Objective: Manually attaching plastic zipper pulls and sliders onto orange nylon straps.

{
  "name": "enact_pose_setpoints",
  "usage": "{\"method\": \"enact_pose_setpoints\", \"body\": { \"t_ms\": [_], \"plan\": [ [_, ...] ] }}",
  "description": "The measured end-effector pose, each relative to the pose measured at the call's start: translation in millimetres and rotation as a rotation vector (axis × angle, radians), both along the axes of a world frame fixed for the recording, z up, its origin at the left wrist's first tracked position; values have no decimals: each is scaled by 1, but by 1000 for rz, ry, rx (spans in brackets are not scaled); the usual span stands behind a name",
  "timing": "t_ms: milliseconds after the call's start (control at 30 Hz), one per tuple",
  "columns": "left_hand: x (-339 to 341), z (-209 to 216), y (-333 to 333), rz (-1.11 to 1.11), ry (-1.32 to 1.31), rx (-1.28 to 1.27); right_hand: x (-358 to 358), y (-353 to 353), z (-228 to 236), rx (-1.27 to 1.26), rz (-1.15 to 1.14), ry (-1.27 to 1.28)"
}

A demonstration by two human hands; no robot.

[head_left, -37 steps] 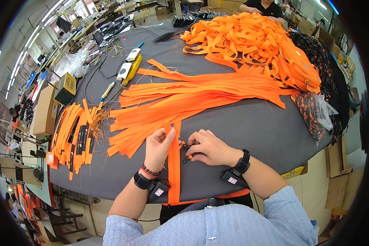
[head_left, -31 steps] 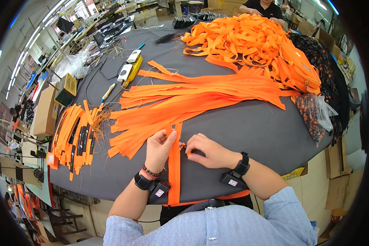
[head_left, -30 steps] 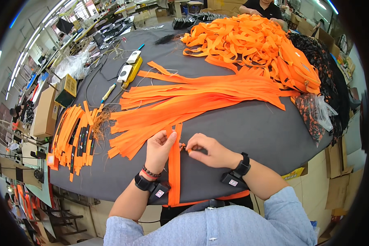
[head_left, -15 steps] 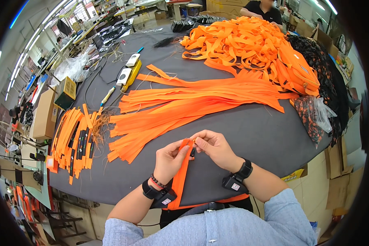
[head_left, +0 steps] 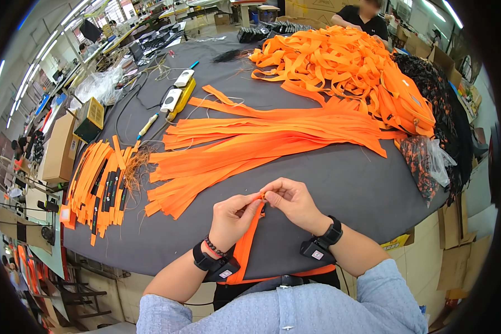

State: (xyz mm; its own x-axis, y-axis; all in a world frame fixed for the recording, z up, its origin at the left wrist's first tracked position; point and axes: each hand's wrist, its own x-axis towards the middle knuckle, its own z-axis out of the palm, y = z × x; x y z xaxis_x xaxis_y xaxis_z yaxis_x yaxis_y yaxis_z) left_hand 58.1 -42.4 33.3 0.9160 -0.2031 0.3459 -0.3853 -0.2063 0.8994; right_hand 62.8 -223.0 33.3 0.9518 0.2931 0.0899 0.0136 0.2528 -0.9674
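Nearest, bent over the table edge: an orange strip (head_left: 245,247), its lower part partly hidden by the L wrist box (head_left: 224,270). L hand (head_left: 234,220) pinches the strip's top end; R hand (head_left: 296,205) is right up against it, thumb + forefinger nipping a small piece (head_left: 263,196) there — too tiny to make out, mostly covered by fingertips. Dark bit just below, also unclear. Beyond on the grey table (head_left: 339,183): long orange strips (head_left: 261,142) in a bundle, short strips (head_left: 103,186) to the L, clear bag (head_left: 441,164) to the R, contents blurry. Farther, a strap heap (head_left: 323,61) — co-worker (head_left: 367,22) behind it, hands hidden, head cut off by top edge.
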Motion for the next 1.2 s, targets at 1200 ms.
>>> {"method": "enact_pose_setpoints", "body": {
  "t_ms": [1200],
  "plan": [
    [10, -5, 17, -551, 719, -1036, -9, -11, 8, 335, 130, 77]
  ]
}}
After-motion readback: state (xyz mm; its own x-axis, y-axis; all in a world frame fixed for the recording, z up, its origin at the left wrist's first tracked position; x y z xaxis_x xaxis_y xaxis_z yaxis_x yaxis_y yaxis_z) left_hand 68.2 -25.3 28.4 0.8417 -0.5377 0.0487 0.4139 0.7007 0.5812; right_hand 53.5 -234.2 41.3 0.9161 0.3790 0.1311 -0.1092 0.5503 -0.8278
